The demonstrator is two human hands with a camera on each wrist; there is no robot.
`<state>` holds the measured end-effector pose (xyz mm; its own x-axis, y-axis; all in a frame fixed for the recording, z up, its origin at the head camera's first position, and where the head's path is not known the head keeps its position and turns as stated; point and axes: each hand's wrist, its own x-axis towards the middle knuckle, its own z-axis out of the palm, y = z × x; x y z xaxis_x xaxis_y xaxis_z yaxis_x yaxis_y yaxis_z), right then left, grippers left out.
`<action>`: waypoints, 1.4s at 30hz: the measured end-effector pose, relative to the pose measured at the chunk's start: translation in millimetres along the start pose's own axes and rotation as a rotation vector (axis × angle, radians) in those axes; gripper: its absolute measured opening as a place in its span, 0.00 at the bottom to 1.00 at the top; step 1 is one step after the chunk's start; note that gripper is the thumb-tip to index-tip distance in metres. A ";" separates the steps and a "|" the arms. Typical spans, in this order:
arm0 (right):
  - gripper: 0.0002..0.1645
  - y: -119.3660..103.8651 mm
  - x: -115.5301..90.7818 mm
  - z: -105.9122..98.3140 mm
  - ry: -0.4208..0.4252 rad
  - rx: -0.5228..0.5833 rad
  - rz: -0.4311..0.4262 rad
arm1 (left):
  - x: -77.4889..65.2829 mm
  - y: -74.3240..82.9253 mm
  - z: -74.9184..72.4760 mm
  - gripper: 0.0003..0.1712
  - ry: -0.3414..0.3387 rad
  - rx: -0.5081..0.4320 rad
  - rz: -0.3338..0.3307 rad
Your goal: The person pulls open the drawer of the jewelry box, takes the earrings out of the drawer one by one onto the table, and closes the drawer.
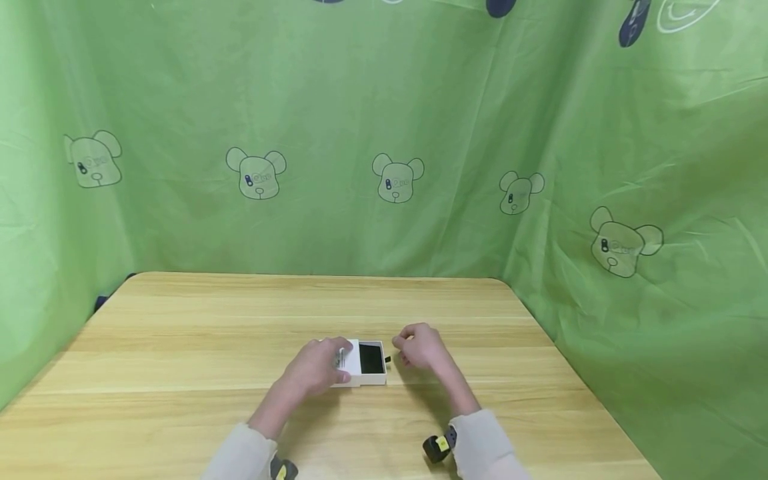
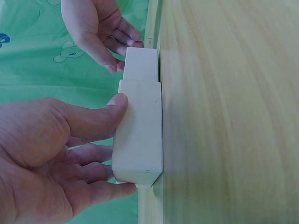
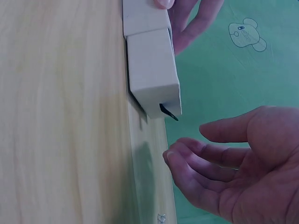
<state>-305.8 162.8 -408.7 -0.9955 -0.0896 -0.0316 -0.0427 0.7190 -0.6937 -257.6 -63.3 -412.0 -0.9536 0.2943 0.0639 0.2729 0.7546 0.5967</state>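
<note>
A white drawer box [image 1: 350,363] lies on the wooden table with its inner tray [image 1: 373,380] partly slid out to the right. Something flat and black [image 1: 371,359] shows inside the tray. My left hand [image 1: 313,365] grips the outer sleeve [image 2: 138,130], its thumb against the near side and its fingers over the top. From the tray's right end sticks a small black pull tab [image 3: 168,112]. Just right of that tab, apart from it, my right hand [image 1: 423,345] hovers with loosely bent fingers and nothing between them. The sleeve hides the tray's left part.
The wooden table [image 1: 180,347] spreads around the box on all sides. A green curtain [image 1: 324,227] with bear-head prints hangs behind the table and along its sides. Each wrist wears a small black camera [image 1: 437,448].
</note>
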 end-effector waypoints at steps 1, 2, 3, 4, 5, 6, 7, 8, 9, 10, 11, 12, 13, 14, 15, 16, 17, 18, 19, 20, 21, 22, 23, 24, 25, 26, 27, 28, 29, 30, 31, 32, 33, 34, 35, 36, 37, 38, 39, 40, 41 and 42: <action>0.11 -0.5 -0.5 0.5 -0.012 0.004 0.003 | 0.3 -0.1 0.1 0.32 0.001 0.001 0.002; 0.11 -1.0 -0.9 1.0 -0.024 0.006 0.005 | 0.3 -0.2 0.2 0.32 0.002 0.003 0.003; 0.11 -1.5 -1.4 1.6 -0.040 0.011 0.008 | 0.4 -0.2 0.1 0.32 0.002 0.004 0.004; 0.11 -2.0 -2.1 2.0 -0.054 0.016 0.009 | 0.5 -0.2 0.1 0.32 0.002 0.006 0.006; 0.12 -2.7 -2.9 2.2 -0.066 0.021 0.008 | 0.6 -0.2 0.0 0.32 0.003 0.008 0.007; 0.12 -3.6 -3.7 2.3 -0.078 0.018 0.006 | 0.4 -0.1 -0.3 0.32 0.005 0.010 0.009; 0.12 -4.5 -4.5 2.4 -0.090 0.019 0.005 | 0.4 -0.1 -0.4 0.32 0.006 0.012 0.012; 0.12 -5.3 -4.9 2.7 -0.103 0.024 0.004 | 0.2 0.1 -0.5 0.32 0.005 0.013 0.014; 0.13 -6.3 -5.5 2.8 -0.115 0.029 0.003 | 0.2 0.2 -0.8 0.32 0.006 0.013 0.016; 0.13 -7.3 -5.9 3.0 -0.125 0.026 0.001 | 0.0 0.3 -0.9 0.32 0.007 0.012 0.018; 0.13 -8.2 -6.2 3.2 -0.134 0.026 0.000 | -0.1 0.4 -1.1 0.32 0.008 0.011 0.019; 0.13 -9.0 -6.4 3.7 -0.143 0.027 -0.003 | -0.1 0.5 -1.1 0.32 0.009 0.009 0.020; 0.14 -9.8 -6.6 4.1 -0.152 0.032 -0.005 | 0.1 0.5 -1.0 0.32 0.010 0.009 0.021; 0.14 -10.9 -6.8 4.5 -0.159 0.037 -0.005 | 0.1 0.6 -1.0 0.32 0.011 0.008 0.021; 0.14 -11.7 -7.1 4.7 -0.165 0.041 -0.008 | 0.3 0.6 -1.0 0.32 0.012 0.008 0.020; 0.15 -12.5 -7.4 5.1 -0.169 0.043 -0.009 | 0.5 0.6 -0.8 0.31 0.013 0.009 0.020; 0.16 -13.6 -8.0 5.3 -0.174 0.051 -0.009 | 0.7 0.6 -0.8 0.31 0.014 0.010 0.020; 0.16 -14.4 -8.4 5.8 -0.178 0.056 -0.008 | 0.9 0.6 -0.7 0.31 0.015 0.011 0.019; 0.16 -15.2 -8.8 6.1 -0.181 0.061 -0.008 | 1.0 0.6 -0.7 0.31 0.015 0.012 0.019; 0.16 -16.0 -9.0 6.5 -0.182 0.070 -0.003 | 1.0 0.6 -0.6 0.31 0.016 0.012 0.018; 0.16 -16.8 -9.3 6.7 -0.181 0.072 -0.003 | 1.0 0.6 -0.6 0.31 0.016 0.012 0.019; 0.16 -17.5 -9.6 7.2 -0.180 0.074 -0.002 | 1.0 0.6 -0.5 0.31 0.017 0.013 0.019; 0.16 -18.2 -9.6 7.8 -0.178 0.075 0.000 | 0.9 0.6 -0.6 0.31 0.017 0.012 0.020; 0.16 -18.8 -9.7 8.4 -0.177 0.072 -0.004 | 0.8 0.6 -0.5 0.31 0.018 0.012 0.021; 0.15 -19.4 -9.8 8.9 -0.174 0.070 -0.006 | 0.6 0.6 -0.4 0.31 0.019 0.011 0.021; 0.15 -20.1 -9.8 9.3 -0.169 0.068 -0.006 | 0.4 0.8 -0.5 0.31 0.020 0.009 0.021; 0.15 -20.6 -10.0 9.6 -0.166 0.062 -0.009 | 0.2 0.9 -0.4 0.31 0.020 0.009 0.020; 0.14 -21.0 -10.2 10.2 -0.164 0.060 -0.013 | 0.1 1.1 -0.4 0.30 0.021 0.009 0.020; 0.14 -21.3 -10.5 10.6 -0.161 0.057 -0.017 | 0.0 1.4 -0.3 0.30 0.023 0.010 0.020; 0.14 -21.8 -10.9 10.8 -0.158 0.057 -0.022 | 0.0 1.6 -0.2 0.30 0.024 0.010 0.020; 0.14 -22.5 -11.5 10.8 -0.155 0.059 -0.022 | -0.1 1.8 -0.1 0.30 0.026 0.010 0.019; 0.14 -22.9 -11.9 11.0 -0.152 0.058 -0.026 | -0.2 1.9 0.0 0.30 0.027 0.012 0.018; 0.14 -23.4 -12.3 11.2 -0.150 0.058 -0.032 | -0.3 1.9 0.2 0.30 0.028 0.014 0.018; 0.14 -23.6 -12.8 11.4 -0.150 0.056 -0.041 | -0.2 1.9 0.4 0.30 0.030 0.016 0.020; 0.13 -24.0 -13.0 11.6 -0.150 0.056 -0.043 | -0.4 2.0 0.4 0.30 0.031 0.018 0.020; 0.13 -24.4 -13.3 11.7 -0.151 0.059 -0.046 | -0.6 2.0 0.4 0.30 0.032 0.018 0.019; 0.13 -24.8 -13.6 11.8 -0.152 0.059 -0.050 | -0.8 2.1 0.4 0.31 0.034 0.019 0.020; 0.13 -24.8 -13.5 12.1 -0.155 0.055 -0.058 | -0.9 2.0 0.4 0.31 0.035 0.019 0.020; 0.13 -25.0 -13.5 12.4 -0.158 0.056 -0.059 | -0.8 2.0 0.5 0.31 0.036 0.018 0.021; 0.13 -25.3 -13.6 12.7 -0.163 0.055 -0.064 | -0.9 2.3 0.0 0.31 0.037 0.019 0.026; 0.13 -25.7 -13.6 13.0 -0.164 0.059 -0.060 | -1.2 2.5 -0.1 0.31 0.037 0.018 0.023; 0.14 -26.1 -13.6 13.3 -0.166 0.061 -0.060 | -1.2 2.6 -0.3 0.31 0.036 0.016 0.024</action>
<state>-290.0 136.1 -399.8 -0.9635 -0.2471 -0.1032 -0.0917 0.6665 -0.7399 -255.8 -61.9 -410.3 -0.9507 0.2912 0.1069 0.2973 0.7572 0.5816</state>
